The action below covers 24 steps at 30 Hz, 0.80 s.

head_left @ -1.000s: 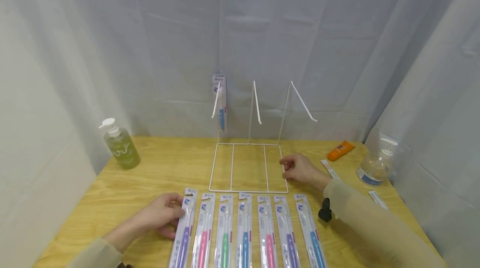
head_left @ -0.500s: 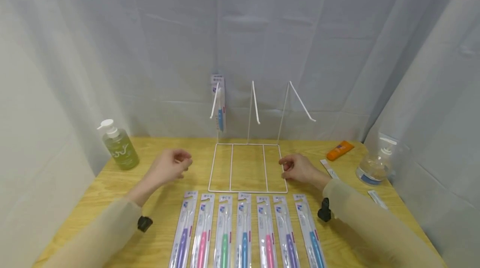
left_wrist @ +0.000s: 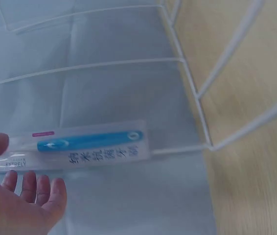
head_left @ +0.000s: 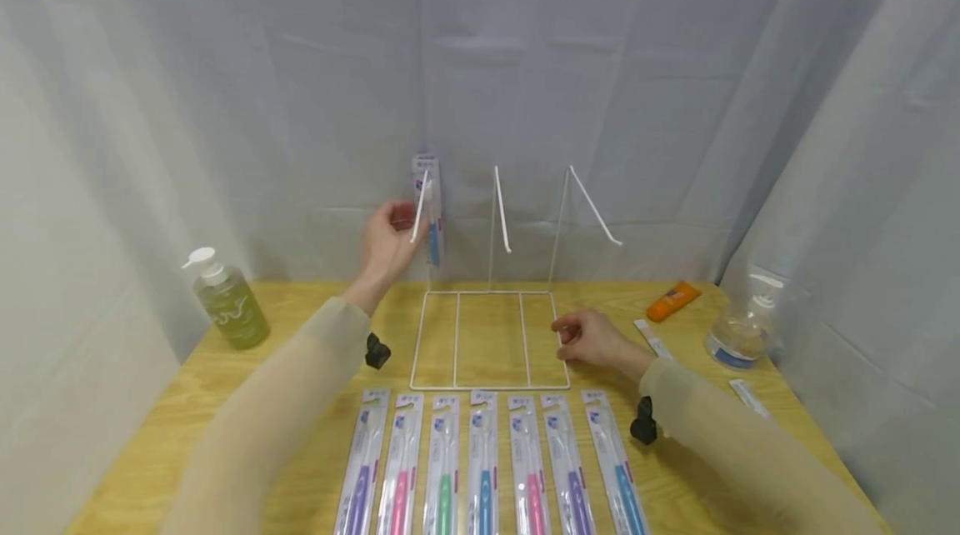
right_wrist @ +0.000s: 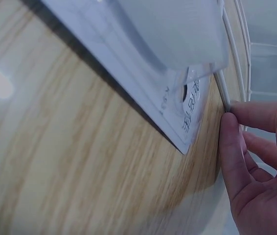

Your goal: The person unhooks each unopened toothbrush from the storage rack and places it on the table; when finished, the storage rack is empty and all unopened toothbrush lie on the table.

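A packaged toothbrush with a blue handle (left_wrist: 89, 142) hangs on the left hook of a white wire display rack (head_left: 491, 388). My left hand (head_left: 384, 250) is raised beside that pack; in the left wrist view its thumb and fingers lie at either edge of the pack's upper end, with the fingers loosely bent. My right hand (head_left: 596, 341) pinches the rack's right base wire (right_wrist: 223, 88) between thumb and forefinger. Several packaged toothbrushes lie in a row in front of the rack, among them a purple one (head_left: 358, 493), a green one (head_left: 444, 497) and a blue one (head_left: 628, 493).
A green pump bottle (head_left: 236, 310) stands at the left, and a clear pump bottle (head_left: 738, 331) at the right. Near the latter lie an orange tube (head_left: 673, 301) and two slim white packets (head_left: 652, 338). A grey curtain (head_left: 480, 60) hangs behind the table.
My left hand has left the purple toothbrush pack at the row's left end and risen forward to the hanging blue one. The right hand keeps its place on the rack.
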### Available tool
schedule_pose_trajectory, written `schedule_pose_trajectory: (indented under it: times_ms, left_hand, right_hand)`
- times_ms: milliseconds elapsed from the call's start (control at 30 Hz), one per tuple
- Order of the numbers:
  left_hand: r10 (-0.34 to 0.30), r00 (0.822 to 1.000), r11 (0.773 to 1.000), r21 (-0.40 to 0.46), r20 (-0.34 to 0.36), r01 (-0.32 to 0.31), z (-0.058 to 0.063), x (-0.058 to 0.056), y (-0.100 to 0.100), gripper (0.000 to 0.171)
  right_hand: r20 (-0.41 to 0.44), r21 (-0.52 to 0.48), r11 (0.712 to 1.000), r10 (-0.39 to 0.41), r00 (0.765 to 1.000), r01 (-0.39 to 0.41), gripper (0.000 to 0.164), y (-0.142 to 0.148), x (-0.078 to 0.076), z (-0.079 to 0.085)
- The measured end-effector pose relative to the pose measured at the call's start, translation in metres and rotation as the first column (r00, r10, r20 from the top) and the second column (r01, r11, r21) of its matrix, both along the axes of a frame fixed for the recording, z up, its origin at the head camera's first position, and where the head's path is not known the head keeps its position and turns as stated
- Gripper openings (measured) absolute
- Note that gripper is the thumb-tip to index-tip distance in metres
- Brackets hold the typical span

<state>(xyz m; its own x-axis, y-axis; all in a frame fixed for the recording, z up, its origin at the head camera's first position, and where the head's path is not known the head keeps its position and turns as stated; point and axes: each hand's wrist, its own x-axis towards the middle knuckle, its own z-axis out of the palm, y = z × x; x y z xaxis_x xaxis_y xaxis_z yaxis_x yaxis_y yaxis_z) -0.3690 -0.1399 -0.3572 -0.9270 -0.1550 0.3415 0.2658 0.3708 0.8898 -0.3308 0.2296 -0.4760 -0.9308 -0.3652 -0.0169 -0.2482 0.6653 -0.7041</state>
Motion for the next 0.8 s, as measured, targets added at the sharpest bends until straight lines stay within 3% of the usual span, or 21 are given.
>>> schedule_pose_trajectory:
  times_ms: [300,567,800]
  left_hand:
    - [0.054,0.998,0.998,0.039,0.04,-0.055,0.003,-0.01,0.008,0.051]
    - [0.045,0.994,0.999,0.009,0.103,-0.046,0.003,-0.014,0.01,0.054]
    - [0.066,0.996,0.998,-0.015,0.067,-0.065,-0.002,-0.016,0.009,0.036]
  right_hand:
    - [-0.005,0.02,1.0,0.002,1.0,-0.002,0.049,-0.005,-0.001,-0.001]
    - [-0.003,0.027,1.0,-0.005,1.0,0.005,0.049,-0.004,-0.004,-0.003]
    - [-0.002,0.02,1.0,0.005,1.0,-0.005,0.05,-0.006,-0.006,-0.003]
